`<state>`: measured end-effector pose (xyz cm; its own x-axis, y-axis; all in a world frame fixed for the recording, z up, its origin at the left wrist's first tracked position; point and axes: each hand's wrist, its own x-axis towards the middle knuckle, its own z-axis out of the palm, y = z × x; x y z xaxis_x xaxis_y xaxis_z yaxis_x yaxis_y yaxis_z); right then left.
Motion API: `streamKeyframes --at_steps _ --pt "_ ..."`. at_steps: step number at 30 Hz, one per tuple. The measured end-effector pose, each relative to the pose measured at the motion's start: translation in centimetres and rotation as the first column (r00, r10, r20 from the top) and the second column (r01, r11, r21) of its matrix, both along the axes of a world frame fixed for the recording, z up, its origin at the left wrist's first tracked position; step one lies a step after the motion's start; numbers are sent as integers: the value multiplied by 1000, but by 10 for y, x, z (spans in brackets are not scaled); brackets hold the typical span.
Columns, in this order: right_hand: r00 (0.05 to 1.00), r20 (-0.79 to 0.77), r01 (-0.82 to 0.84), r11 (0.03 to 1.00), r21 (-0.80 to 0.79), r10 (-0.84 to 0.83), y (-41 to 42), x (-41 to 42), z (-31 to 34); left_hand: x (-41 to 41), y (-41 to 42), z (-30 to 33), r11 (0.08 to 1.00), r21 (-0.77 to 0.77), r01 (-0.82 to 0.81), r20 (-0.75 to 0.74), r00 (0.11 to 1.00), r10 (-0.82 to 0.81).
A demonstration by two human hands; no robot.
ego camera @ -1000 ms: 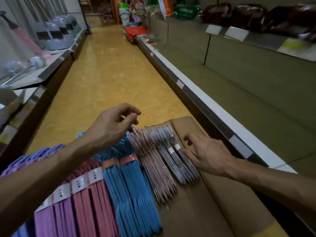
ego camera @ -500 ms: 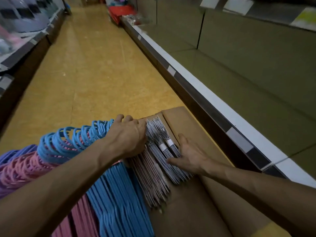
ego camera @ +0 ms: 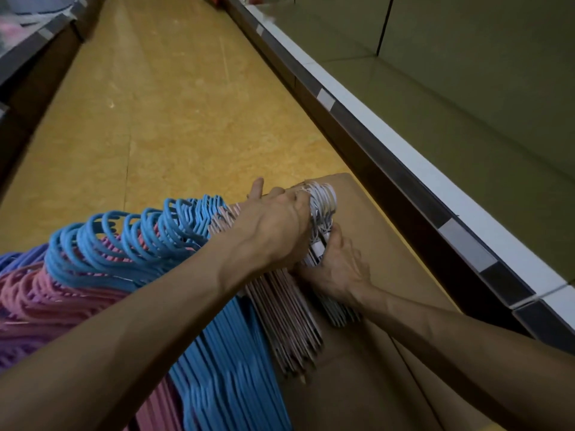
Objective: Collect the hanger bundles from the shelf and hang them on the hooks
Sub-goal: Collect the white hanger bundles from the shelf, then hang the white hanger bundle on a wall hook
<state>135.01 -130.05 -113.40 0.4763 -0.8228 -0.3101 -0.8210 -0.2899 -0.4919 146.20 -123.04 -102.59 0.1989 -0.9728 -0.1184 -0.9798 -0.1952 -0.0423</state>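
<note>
Several hanger bundles lie side by side on a brown cardboard sheet (ego camera: 382, 253). A grey-white bundle (ego camera: 323, 203) at the right end is tilted up, hooks raised. My left hand (ego camera: 273, 231) is closed over its hook end from the left. My right hand (ego camera: 339, 269) grips the same bundle from below, near its white band. Beside it lies a pale pink bundle (ego camera: 286, 309), then blue bundles (ego camera: 224, 353), with darker pink (ego camera: 46, 300) and purple ones (ego camera: 21, 259) at the far left. No hooks for hanging are in view.
A long olive-green shelf (ego camera: 466, 126) with a white front strip (ego camera: 413, 169) runs along the right. The yellow aisle floor (ego camera: 174, 113) stretches ahead. Another shelf unit's edge (ego camera: 34, 48) borders the aisle on the left.
Both hands have closed on the grey-white bundle and lifted its hook end off the cardboard. The view has tipped further down.
</note>
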Motion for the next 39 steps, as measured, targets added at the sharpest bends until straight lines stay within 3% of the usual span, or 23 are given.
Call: streamKeyframes --at_steps 7,14,19,24,28,33,39 --pt "988 54 143 990 -17 -142 1 9 -14 -2 -21 -8 993 -110 40 -130 990 -54" --pt "980 135 159 983 -90 -146 0 5 -22 2 -18 -4 989 -141 48 -234 969 -80" --pt "968 158 208 976 -68 -195 -11 -1 -7 9 -8 4 965 -256 -59 -353 935 -37" --pt "924 320 200 977 70 -212 -25 -13 20 20 5 15 898 -375 -229 -498 867 14" --pt "868 449 153 975 162 -211 -35 -21 48 26 13 30 777 -394 -491 -735 676 55" --pt "746 632 -6 947 322 -210 -32 -28 89 30 25 51 634 -229 -739 -923 371 99" --pt "610 776 -277 873 402 -163 -6 -29 134 17 36 71 592 28 -806 -998 -50 -22"
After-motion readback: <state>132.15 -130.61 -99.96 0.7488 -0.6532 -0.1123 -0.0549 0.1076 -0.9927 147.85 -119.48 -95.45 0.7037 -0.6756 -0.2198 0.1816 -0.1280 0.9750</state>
